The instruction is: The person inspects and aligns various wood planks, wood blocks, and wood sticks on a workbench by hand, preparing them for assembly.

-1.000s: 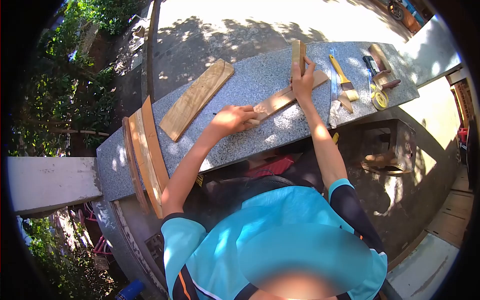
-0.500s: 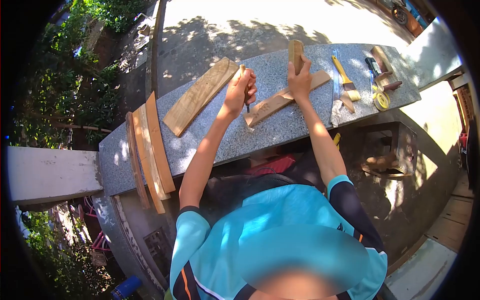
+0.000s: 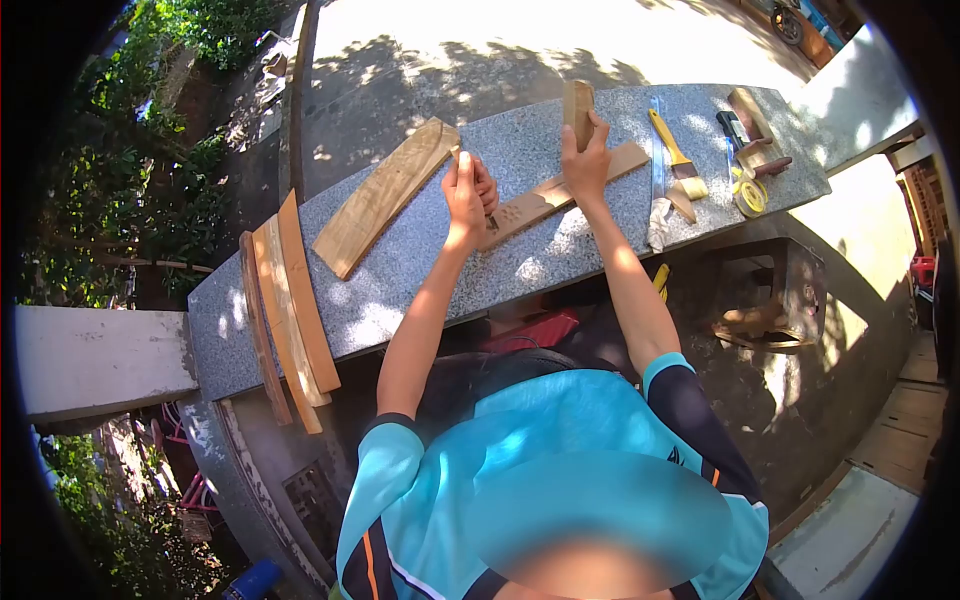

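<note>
My left hand wraps a chisel-like tool, upright seemingly for control at the narrow board's eight-o'clock end; my right hand grips a wooden block low, leaving its top free.

The bench top is coloured speckled grey and dappled with pale sun patches. Light tan is shown on the narrow strip, brown grain is streaked along the yellowish-tan wide board, the block is toned golden brown, and the tool handle is coloured tan. The shirt is coloured turquoise, its sleeves banded in black with orange stripes; yellow is shown on the brush handle and tape roll.
</note>
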A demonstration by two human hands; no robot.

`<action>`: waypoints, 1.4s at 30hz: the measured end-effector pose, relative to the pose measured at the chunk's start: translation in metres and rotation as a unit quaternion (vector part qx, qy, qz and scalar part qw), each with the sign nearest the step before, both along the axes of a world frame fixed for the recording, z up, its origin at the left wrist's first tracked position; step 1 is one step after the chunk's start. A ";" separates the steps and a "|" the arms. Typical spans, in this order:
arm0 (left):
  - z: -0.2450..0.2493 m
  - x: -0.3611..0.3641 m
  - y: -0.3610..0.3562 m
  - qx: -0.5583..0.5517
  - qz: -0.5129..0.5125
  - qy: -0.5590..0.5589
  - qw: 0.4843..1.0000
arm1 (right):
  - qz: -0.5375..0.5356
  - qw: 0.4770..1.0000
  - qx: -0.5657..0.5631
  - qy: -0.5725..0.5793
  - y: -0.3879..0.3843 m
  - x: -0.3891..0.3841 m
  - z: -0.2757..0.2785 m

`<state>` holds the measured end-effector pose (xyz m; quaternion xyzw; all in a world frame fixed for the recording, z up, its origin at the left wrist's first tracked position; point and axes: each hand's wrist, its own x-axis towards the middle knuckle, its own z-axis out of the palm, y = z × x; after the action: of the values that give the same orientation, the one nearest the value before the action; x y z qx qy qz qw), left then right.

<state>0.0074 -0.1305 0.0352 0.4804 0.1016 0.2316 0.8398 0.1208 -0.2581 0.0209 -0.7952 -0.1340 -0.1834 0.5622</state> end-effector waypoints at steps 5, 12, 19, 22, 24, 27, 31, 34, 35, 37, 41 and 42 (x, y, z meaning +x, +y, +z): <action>-0.002 -0.011 0.005 -0.080 0.054 -0.040 0.995 | 0.007 1.000 -0.008 0.000 0.001 0.002 -0.003; -0.011 -0.009 -0.006 0.034 0.105 -0.104 0.988 | 0.003 1.000 -0.017 -0.013 -0.001 -0.004 -0.003; -0.004 0.004 -0.005 0.063 0.143 -0.056 0.986 | 0.019 0.998 -0.065 -0.009 0.002 -0.002 -0.006; -0.002 0.011 -0.006 0.086 0.205 0.013 0.975 | 0.020 0.996 -0.066 -0.047 0.001 -0.002 -0.009; -0.004 0.012 -0.002 0.098 0.163 -0.003 0.982 | 0.022 0.998 -0.054 -0.039 0.001 -0.001 -0.009; -0.005 0.014 -0.004 0.111 0.092 0.006 0.990 | 0.024 0.998 -0.055 -0.015 0.001 -0.002 -0.007; -0.008 0.017 -0.004 0.217 -0.012 0.026 0.976 | 0.015 0.998 -0.060 -0.012 0.003 -0.003 -0.007; -0.005 0.018 -0.003 0.189 -0.124 0.048 0.973 | 0.006 0.998 -0.057 -0.029 0.003 -0.001 -0.009; -0.004 0.019 0.000 0.175 -0.171 0.055 0.968 | 0.013 0.998 -0.053 -0.023 0.003 -0.002 -0.007; 0.001 0.020 0.001 0.145 -0.265 0.073 0.950 | 0.015 0.998 -0.052 -0.021 0.002 -0.003 -0.007; -0.007 0.041 0.006 0.299 -0.383 0.088 0.870 | 0.011 0.997 -0.062 -0.036 0.000 0.000 -0.010; -0.002 0.039 0.005 0.274 -0.402 0.109 0.867 | 0.013 0.997 -0.062 -0.035 0.001 -0.001 -0.010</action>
<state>0.0467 -0.1254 0.0332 0.7127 -0.0773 -0.1611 0.6784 0.1201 -0.2573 0.0107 -0.8200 -0.1748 -0.1955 0.5087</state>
